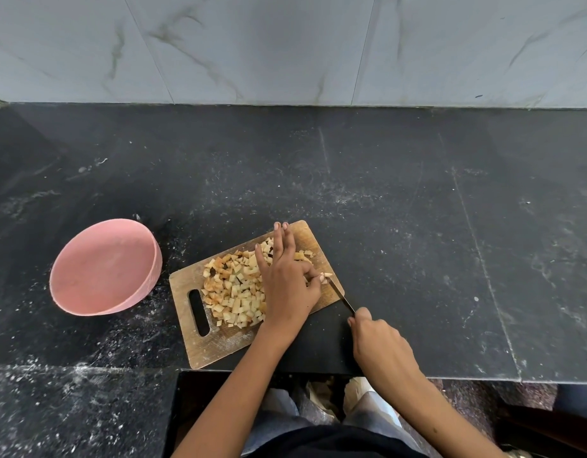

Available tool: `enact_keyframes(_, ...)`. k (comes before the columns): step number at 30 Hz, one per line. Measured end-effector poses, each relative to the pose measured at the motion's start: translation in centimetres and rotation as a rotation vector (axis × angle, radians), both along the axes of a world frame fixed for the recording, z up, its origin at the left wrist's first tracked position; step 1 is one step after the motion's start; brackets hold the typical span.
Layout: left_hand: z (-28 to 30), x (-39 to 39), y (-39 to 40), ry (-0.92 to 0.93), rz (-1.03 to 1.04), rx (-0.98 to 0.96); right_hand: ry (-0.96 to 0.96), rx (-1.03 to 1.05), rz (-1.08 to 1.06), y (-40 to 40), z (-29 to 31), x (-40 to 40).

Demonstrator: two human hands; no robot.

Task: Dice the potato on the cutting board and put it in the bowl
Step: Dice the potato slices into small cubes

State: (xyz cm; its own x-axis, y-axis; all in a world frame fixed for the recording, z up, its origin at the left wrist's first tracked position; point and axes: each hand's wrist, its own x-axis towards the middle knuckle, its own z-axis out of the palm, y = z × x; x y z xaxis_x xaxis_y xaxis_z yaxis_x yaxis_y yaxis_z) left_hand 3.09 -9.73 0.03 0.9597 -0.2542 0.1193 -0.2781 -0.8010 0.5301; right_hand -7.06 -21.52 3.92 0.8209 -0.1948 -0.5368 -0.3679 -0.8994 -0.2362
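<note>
Diced potato (234, 290): one heap of small pale yellow cubes, some brown-edged, too many to count, lying on one rectangular wooden cutting board (219, 345) with a slotted handle hole at its near left end.
Round pink bowl (104, 267): one, left of the board and apart from it, nothing visible inside.
Thin-bladed knife (341, 297): one, tip at the board's right edge.
Left hand (285, 279): fingers mostly straight over the heap, thumb and forefinger pinching a last potato piece (326, 277).
Right hand (379, 345): fingers curled around the knife handle.
Black stone counter (417, 209): one, dusted white.
</note>
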Motion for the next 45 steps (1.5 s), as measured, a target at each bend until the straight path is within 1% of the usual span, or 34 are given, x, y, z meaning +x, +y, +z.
enact_keyframes(3, -0.3, -0.2, 0.0, -0.032, 0.011, 0.005, 0.004, -0.012, 0.015, -0.1, 0.0, -0.9)
enact_keyframes(7, 0.0, -0.5, 0.1, -0.068, 0.017, 0.017, -0.055, 0.058, -0.005, -0.6, -0.2, -0.7)
enact_keyframes(12, 1.4, -0.3, 2.4, -0.073, 0.065, -0.057, -0.281, 0.093, -0.028, -1.5, 0.3, 0.9)
enact_keyframes(15, 2.4, -0.4, 4.3, -0.009, 0.12, -0.089, -0.464, 0.14, -0.051, -1.2, 0.2, 3.4)
enact_keyframes(17, 2.7, -0.6, 5.5, 0.019, 0.148, -0.085, -0.508, 0.147, -0.036, -0.7, -0.2, 5.0)
enact_keyframes(19, 2.6, -0.7, 6.5, 0.011, 0.17, -0.079, -0.501, 0.124, -0.006, -0.1, -0.8, 5.9)
enact_keyframes(23, 2.6, -0.9, 7.6, 0.015, 0.217, -0.125, -0.515, 0.102, 0.023, 0.6, -1.4, 6.4)
enact_keyframes(25, 2.7, -1.1, 7.6, 0.022, 0.214, -0.139, -0.533, 0.117, 0.032, 0.9, -1.6, 6.3)
enact_keyframes(28, 3.0, -1.1, 7.8, 0.029, 0.212, -0.148, -0.552, 0.229, 0.072, 1.9, -2.2, 6.8)
enact_keyframes(30, 3.1, -1.1, 7.9, 0.037, 0.205, -0.169, -0.584, 0.348, 0.018, 2.0, -2.1, 7.4)
enact_keyframes(31, 3.1, -1.2, 8.0, 0.043, 0.205, -0.18, -0.605, 0.355, -0.019, 1.9, -1.9, 7.8)
enact_keyframes(33, 3.1, -1.2, 8.2, 0.055, 0.215, -0.194, -0.64, 0.303, -0.028, 1.6, -1.9, 9.0)
enact_keyframes(38, 3.2, -1.3, 8.3, 0.034, 0.234, -0.212, -0.534, 0.157, 0.194, 2.1, -2.1, 11.4)
enact_keyframes(40, 3.2, -1.4, 8.3, 0.043, 0.243, -0.212, -0.535, 0.126, 0.228, 2.3, -1.7, 11.8)
enact_keyframes(42, 3.0, -1.6, 8.3, 0.048, 0.263, -0.22, -0.529, 0.195, 0.232, 2.1, -1.3, 12.1)
enact_keyframes(45, 3.1, -1.6, 8.1, 0.055, 0.282, -0.228, -0.448, 0.347, 0.232, 1.8, -0.8, 12.6)
